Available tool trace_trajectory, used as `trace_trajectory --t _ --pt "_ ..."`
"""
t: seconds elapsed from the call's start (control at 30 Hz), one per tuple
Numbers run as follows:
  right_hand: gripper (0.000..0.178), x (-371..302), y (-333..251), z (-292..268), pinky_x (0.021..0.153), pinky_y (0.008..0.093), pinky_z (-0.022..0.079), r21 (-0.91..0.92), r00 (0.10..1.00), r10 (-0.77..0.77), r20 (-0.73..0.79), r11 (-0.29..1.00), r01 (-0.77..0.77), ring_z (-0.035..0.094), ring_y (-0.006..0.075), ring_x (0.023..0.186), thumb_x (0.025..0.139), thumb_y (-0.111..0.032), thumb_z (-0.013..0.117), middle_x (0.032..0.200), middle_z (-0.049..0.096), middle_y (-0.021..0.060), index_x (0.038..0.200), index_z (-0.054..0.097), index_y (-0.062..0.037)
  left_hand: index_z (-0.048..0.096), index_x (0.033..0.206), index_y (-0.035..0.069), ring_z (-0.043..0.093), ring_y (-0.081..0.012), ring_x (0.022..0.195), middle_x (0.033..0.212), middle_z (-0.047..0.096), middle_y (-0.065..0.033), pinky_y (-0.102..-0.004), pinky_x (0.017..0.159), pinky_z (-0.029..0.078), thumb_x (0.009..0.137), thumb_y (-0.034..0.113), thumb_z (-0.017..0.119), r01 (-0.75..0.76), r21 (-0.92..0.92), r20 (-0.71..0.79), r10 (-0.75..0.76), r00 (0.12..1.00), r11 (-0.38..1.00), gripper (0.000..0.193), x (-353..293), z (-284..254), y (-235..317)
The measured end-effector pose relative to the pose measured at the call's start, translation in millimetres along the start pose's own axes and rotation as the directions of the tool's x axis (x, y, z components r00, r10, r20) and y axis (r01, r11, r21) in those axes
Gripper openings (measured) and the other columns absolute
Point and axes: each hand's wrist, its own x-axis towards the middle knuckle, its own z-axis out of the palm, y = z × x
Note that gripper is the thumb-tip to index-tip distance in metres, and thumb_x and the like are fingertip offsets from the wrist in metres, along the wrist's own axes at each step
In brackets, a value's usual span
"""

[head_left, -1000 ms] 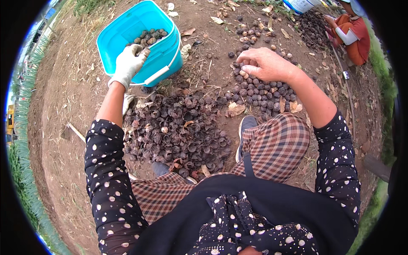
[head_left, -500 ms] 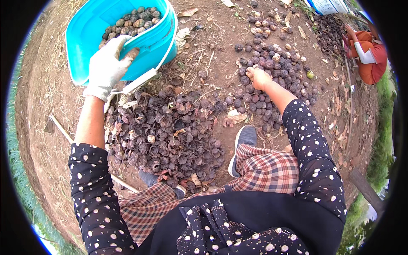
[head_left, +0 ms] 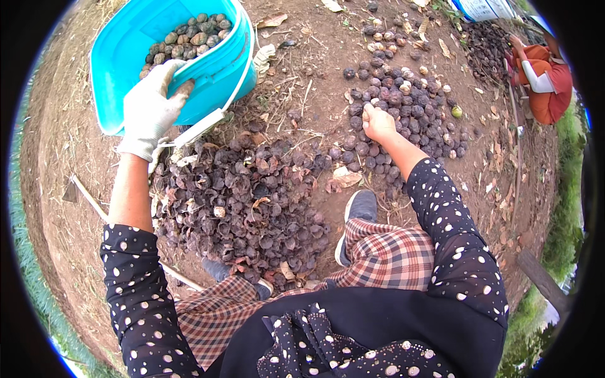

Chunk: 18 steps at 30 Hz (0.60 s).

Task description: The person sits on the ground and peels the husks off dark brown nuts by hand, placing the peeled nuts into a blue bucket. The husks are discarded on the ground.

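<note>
My left hand point(head_left: 150, 108), in a white glove with dirty fingertips, grips the near rim of a tilted blue plastic bucket point(head_left: 230, 69). Brown ridged walnuts point(head_left: 192, 38) lie inside the bucket, and its white handle point(head_left: 200, 129) hangs down on the near side. At the edge of a heap of dark, round walnuts in their husks point(head_left: 416, 110), my bare right hand point(head_left: 379, 123) is closed, fingertips together. What it holds, if anything, is hidden. Between my hands and my feet spreads a broad pile of dark, empty husks point(head_left: 252, 201).
My shoes point(head_left: 360, 208) stand beside the husk pile. A long-handled tool point(head_left: 88, 196) lies at the left. A person in red and orange point(head_left: 548, 88) crouches at the far right by another dark pile point(head_left: 485, 50) and a white container point(head_left: 485, 9). Dry leaves litter the soil.
The bucket and my left hand sit slightly lower and further left in the picture, as does the ground. My right hand, still closed, stays at the heap's left side.
</note>
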Motion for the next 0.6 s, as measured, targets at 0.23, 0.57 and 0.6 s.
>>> trace_trajectory --t 0.23,0.57,0.6 --pt "0.018 -27 38 -9 0.069 0.0402 0.054 0.694 0.928 -0.225 0.298 -0.616 -0.373 0.062 0.0176 0.069 0.091 -0.026 0.065 0.086 0.065 0.0066 0.095 0.062 -0.0086 0.068 0.122 0.017 0.071 -0.0249 0.096 0.109 0.072 -0.0051 -0.0338 0.086 0.056 0.086 0.034 0.076 -0.004 0.0 -0.029 0.004 1.0 1.0 0.041 -1 3 -2" --pt "0.05 33 77 -44 0.088 0.0534 0.06 0.544 0.973 -0.231 0.011 -0.815 -0.2 0.068 0.0423 0.11 0.103 -0.049 0.053 0.109 0.072 0.022 0.114 0.069 -0.0034 0.069 0.121 0.02 0.071 -0.0251 0.097 0.11 0.073 -0.0051 -0.0338 0.086 0.056 0.085 0.033 0.077 0.055 0.011 0.007 -0.055 0.998 0.998 0.039 2 7 -6" --pt "0.044 44 70 -54 0.094 0.0553 0.057 0.565 0.976 -0.217 0.012 -0.804 -0.186 0.068 0.0415 0.11 0.103 -0.044 0.054 0.109 0.073 0.0203 0.116 0.069 -0.0044 0.069 0.121 0.021 0.071 -0.0251 0.097 0.109 0.073 -0.0052 -0.0338 0.086 0.056 0.085 0.033 0.077 0.058 0.026 0.01 -0.058 0.998 0.998 0.039 0 6 -7"
